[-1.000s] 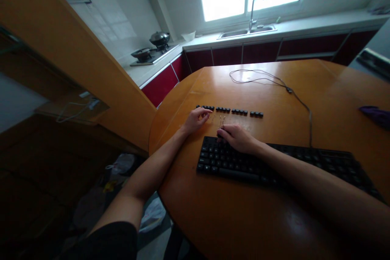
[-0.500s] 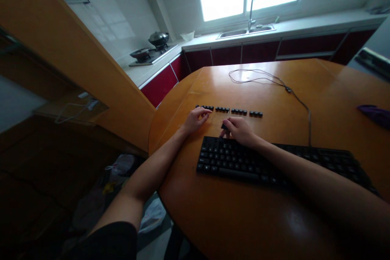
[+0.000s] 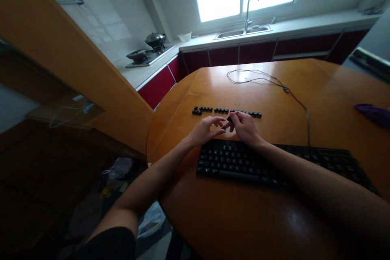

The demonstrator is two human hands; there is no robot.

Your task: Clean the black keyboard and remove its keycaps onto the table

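Observation:
A black keyboard lies on the round wooden table in front of me. Beyond it, a row of loose black keycaps is lined up on the table. My right hand is closed on a thin wire tool that carries a small dark keycap, just past the keyboard's far left edge. My left hand has come up against it, fingers curled and touching the same small piece. Both hands hover between the keyboard and the keycap row.
The keyboard's cable loops across the far part of the table. A purple cloth lies at the right edge. Behind are a counter with sink and tap, a stove with pots, and bags on the floor at left.
My right hand lifted off the keyboard with the tool and a keycap. My left hand moved right from the keycap row's left end to meet it.

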